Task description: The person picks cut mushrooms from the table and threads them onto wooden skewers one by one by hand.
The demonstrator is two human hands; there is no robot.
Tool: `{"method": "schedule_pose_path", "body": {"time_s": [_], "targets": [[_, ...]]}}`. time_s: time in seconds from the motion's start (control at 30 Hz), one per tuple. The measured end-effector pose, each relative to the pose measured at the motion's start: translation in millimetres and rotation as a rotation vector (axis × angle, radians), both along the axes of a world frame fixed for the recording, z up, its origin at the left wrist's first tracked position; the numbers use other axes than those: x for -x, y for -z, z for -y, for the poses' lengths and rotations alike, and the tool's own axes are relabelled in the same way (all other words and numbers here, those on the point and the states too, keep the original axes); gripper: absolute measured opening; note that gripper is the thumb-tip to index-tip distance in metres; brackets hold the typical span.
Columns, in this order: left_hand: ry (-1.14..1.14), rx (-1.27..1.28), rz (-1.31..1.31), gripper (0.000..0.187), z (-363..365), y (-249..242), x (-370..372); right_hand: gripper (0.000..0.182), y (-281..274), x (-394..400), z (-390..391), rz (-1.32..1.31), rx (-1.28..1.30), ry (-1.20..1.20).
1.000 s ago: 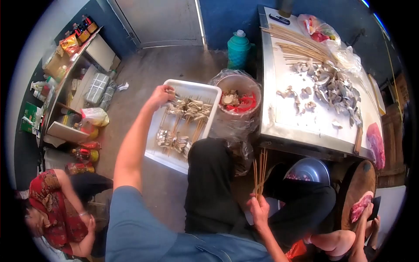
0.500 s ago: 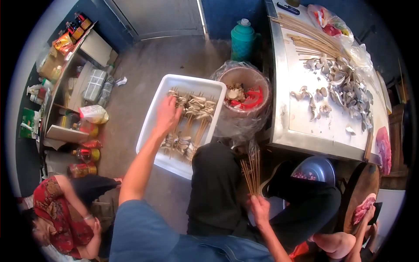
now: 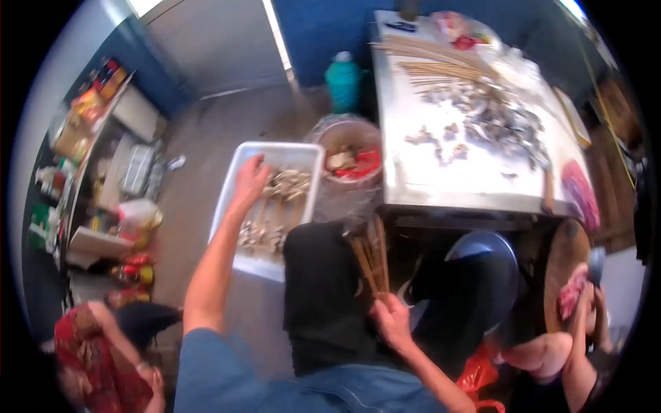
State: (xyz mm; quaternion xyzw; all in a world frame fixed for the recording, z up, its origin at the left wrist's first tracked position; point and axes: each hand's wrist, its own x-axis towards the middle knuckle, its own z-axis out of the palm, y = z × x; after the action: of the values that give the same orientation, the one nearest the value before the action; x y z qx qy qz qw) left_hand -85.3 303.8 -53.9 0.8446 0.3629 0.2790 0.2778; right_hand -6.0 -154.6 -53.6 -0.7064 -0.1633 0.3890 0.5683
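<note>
My left hand (image 3: pixel 252 180) is over the upper left of a white plastic tray (image 3: pixel 220 219), at the end of the mushroom skewers. Its fingers are blurred, and whether they hold anything does not show. Two rows of skewers threaded with grey-white mushroom pieces, an upper row (image 3: pixel 289 184) and a lower row (image 3: pixel 260 236), lie in the tray. Above my lap, my right hand (image 3: pixel 392 320) is closed around the lower ends of a bundle of thin wooden skewers (image 3: pixel 370 263), which fan out upward with no food visible on them.
The metal-edged table (image 3: pixel 406 175) at right bears loose mushroom pieces (image 3: pixel 506 120), more wooden skewers (image 3: pixel 441 58) and a piece of meat (image 3: pixel 580 193). A lined bucket (image 3: pixel 352 131) and a teal flask (image 3: pixel 342 82) stand beside it. People sit at both lower sides; one handles meat at a chopping block.
The view has shifted, so the table and bucket sit further left. My left hand stays over the tray's upper left. The skewer bundle in my right hand now leans further left.
</note>
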Motion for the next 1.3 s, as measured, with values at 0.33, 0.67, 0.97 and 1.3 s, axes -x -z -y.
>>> {"method": "schedule_pose_path", "body": {"time_s": [0.33, 0.67, 0.97, 1.3], "targets": [[0.485, 0.173, 0.32, 0.022, 141, -165, -147, 0.024, -17, -1, 17, 0.164, 0.006, 0.034], [0.591, -0.005, 0.229, 0.022, 171, -165, -318, 0.027, -26, -15, 31, 0.068, -0.034, 0.1], [0.764, -0.62, 0.093, 0.027, 145, -148, -407, 0.034, -28, -25, 36, -0.206, -0.056, 0.052], [0.736, -0.6, 0.084, 0.012, 157, -171, -384, 0.032, -19, -23, 38, -0.134, -0.139, 0.138]]}}
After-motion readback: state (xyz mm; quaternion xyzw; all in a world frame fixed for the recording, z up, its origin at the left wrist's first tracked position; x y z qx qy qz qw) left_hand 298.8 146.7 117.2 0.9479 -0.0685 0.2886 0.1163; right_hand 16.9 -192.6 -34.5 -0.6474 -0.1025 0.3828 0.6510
